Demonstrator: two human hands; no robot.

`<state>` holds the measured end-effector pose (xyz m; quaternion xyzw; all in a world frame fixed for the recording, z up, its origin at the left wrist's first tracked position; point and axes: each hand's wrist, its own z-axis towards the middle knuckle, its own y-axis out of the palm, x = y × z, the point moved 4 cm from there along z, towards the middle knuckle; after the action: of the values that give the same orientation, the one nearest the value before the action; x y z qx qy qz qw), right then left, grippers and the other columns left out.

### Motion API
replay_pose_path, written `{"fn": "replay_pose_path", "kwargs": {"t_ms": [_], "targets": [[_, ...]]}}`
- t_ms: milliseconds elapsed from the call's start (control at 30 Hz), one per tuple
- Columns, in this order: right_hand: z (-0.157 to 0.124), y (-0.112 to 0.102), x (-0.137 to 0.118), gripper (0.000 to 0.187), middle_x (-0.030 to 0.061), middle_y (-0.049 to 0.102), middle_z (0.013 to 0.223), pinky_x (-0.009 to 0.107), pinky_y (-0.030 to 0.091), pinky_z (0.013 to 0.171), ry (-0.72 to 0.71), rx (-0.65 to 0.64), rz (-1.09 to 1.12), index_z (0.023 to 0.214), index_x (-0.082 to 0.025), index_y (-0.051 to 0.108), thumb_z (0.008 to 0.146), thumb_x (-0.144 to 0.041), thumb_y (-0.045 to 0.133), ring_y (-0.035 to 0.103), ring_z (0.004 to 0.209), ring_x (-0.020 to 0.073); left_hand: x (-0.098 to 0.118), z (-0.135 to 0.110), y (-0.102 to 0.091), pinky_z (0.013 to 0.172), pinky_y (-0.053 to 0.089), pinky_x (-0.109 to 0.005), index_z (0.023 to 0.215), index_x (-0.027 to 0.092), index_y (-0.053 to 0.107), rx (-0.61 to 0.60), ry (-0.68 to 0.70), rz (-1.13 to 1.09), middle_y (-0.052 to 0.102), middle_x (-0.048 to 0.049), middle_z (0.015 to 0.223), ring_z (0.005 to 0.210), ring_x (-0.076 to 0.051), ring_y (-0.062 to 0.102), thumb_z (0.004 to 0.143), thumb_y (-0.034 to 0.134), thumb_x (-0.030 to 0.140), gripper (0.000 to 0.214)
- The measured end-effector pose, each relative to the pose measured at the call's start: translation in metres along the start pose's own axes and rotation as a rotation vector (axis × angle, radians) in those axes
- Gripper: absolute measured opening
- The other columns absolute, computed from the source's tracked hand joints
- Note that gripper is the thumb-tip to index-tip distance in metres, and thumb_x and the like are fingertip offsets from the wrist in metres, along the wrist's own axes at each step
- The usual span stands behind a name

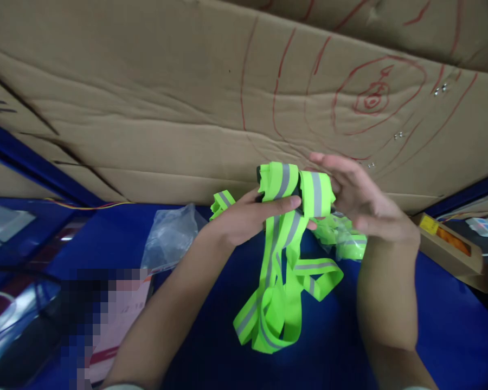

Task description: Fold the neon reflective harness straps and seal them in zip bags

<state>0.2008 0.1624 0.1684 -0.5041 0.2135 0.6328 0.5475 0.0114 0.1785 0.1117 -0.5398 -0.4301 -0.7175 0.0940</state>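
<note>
My left hand (254,214) grips a neon-yellow reflective strap (282,181) with a grey stripe down its middle, the thumb pressed across it near a black part. Long loops of the strap hang below the hand toward the blue tabletop. To the right of the bundle, my right hand (364,197) is open with its fingers spread, close to the strap's folded end; whether the fingertips touch it I cannot tell. Behind the hands lies more neon strap in clear plastic (352,244). Another neon piece (223,203) shows just beyond my left wrist.
A clear plastic bag (171,235) lies left on the blue table (329,346). A cardboard wall (154,108) with red drawn rings stands behind. At right is an open cardboard box (451,249); at lower left, a pink-and-white printed item (124,314) and a dark object (28,346).
</note>
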Motion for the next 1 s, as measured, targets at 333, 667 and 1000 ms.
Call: {"fn": "replay_pose_path", "kwargs": {"t_ms": [333,667,1000], "targets": [[0.015,0.037,0.018,0.026,0.0018,0.067,0.098,0.034,0.058,0.079,-0.002,0.179,-0.298,0.114,-0.029,0.065,0.099,-0.05,0.066,0.064,0.082,0.0192,-0.004,0.015,-0.009,0.099,0.059,-0.036,0.105,0.018,0.079,0.182,0.201,-0.14,0.081,-0.0074,0.109,0.104,-0.025,0.078,0.082,0.088,0.038,0.032],[0.013,0.041,0.027,0.036,0.0002,0.065,0.092,0.028,0.053,0.06,0.039,0.301,-0.154,0.126,-0.034,0.065,0.101,-0.058,0.059,0.062,0.072,0.0161,0.003,0.007,-0.011,0.11,0.053,-0.044,0.119,0.022,0.076,0.062,0.241,-0.013,0.075,-0.0098,0.13,0.129,-0.032,0.067,0.08,0.083,0.061,0.056],[0.003,0.042,0.02,0.054,0.0062,0.065,0.137,0.036,0.064,0.08,0.031,0.458,-0.092,0.146,-0.041,0.048,0.098,-0.062,0.061,0.065,0.129,0.0326,0.003,0.008,0.006,0.107,0.056,-0.047,0.115,0.022,0.076,-0.184,0.109,-0.108,0.078,-0.0082,0.122,0.124,-0.034,0.07,0.08,0.088,0.046,0.045]]}}
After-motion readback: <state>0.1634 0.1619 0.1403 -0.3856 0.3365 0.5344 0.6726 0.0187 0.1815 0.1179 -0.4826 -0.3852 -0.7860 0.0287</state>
